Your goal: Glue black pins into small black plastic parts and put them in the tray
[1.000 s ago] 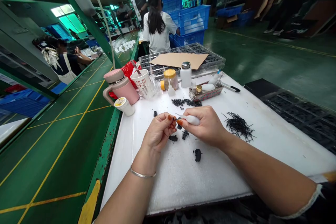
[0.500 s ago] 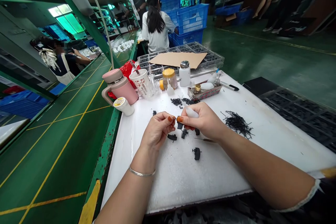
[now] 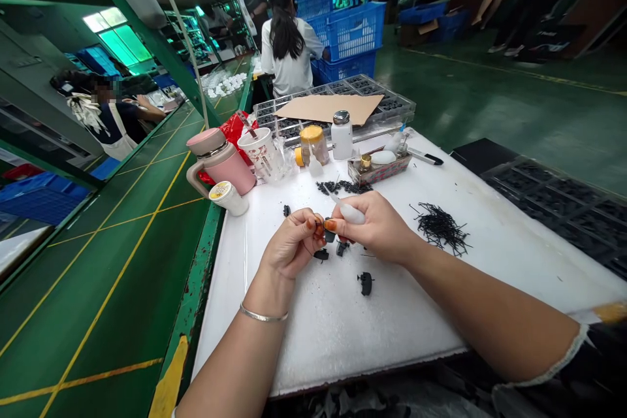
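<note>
My left hand and my right hand meet over the white pad, fingertips pinched together on a small black plastic part. A small white squeeze bottle with a thin nozzle also sits in my right hand. Three more black parts lie on the pad just below the hands: one, another and a third nearer me. A pile of thin black pins lies right of my right hand. A heap of tiny black pieces is just beyond the hands.
At the pad's far edge stand a pink mug, a white cup, a yellow-lidded jar, a white bottle and a small tray. Compartment trays under cardboard lie behind. A green conveyor runs left. Other people work farther back.
Both hands have shifted slightly away from me and upward in view. The black part is now held up between the fingertips of both hands, and the bottle's nozzle points away.
</note>
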Action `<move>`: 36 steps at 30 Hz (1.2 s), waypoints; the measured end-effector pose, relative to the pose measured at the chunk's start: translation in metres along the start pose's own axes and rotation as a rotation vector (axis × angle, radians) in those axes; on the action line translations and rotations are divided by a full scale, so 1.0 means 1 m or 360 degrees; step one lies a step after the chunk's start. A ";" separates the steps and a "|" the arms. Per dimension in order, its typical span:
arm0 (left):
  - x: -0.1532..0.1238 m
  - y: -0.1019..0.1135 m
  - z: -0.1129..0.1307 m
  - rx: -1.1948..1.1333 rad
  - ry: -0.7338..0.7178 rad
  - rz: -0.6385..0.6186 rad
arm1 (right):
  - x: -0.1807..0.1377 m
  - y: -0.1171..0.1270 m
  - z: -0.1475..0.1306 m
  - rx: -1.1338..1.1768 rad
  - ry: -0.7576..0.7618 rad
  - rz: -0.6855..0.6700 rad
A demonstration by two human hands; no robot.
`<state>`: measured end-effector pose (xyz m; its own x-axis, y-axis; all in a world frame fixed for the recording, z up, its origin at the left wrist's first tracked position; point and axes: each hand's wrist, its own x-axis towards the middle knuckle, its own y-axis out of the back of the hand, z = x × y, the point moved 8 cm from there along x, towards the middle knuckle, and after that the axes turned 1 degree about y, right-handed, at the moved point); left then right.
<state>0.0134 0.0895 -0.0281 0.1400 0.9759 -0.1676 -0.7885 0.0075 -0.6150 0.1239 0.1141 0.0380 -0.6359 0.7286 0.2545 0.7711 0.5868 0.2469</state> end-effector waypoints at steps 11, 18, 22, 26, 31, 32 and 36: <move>-0.007 -0.019 -0.010 0.0053 0.0180 -0.0325 | -0.005 -0.010 -0.012 0.0354 0.0160 -0.0347; -0.007 -0.024 -0.015 0.0103 0.0304 -0.0490 | -0.002 -0.016 -0.003 0.0576 -0.0049 -0.0432; -0.005 -0.017 -0.014 0.0170 0.0281 -0.0399 | -0.002 -0.023 0.016 0.0744 -0.0326 -0.0442; -0.005 -0.014 -0.007 0.0164 0.0186 -0.0294 | 0.000 -0.022 0.021 0.0705 -0.0351 -0.0365; -0.002 -0.003 0.007 0.0005 0.0047 -0.0061 | 0.003 0.000 0.019 0.0453 -0.0347 -0.0205; -0.001 0.001 0.012 -0.0049 -0.0006 0.0005 | 0.003 0.004 0.018 0.0348 -0.0356 -0.0238; -0.001 0.020 0.031 -0.0204 -0.0198 0.0222 | -0.005 0.004 0.027 -0.0089 -0.0446 -0.0708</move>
<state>-0.0211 0.0956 -0.0158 -0.0464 0.9849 -0.1665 -0.7113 -0.1496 -0.6868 0.1312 0.1221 0.0129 -0.8629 0.4843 -0.1442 0.4208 0.8467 0.3256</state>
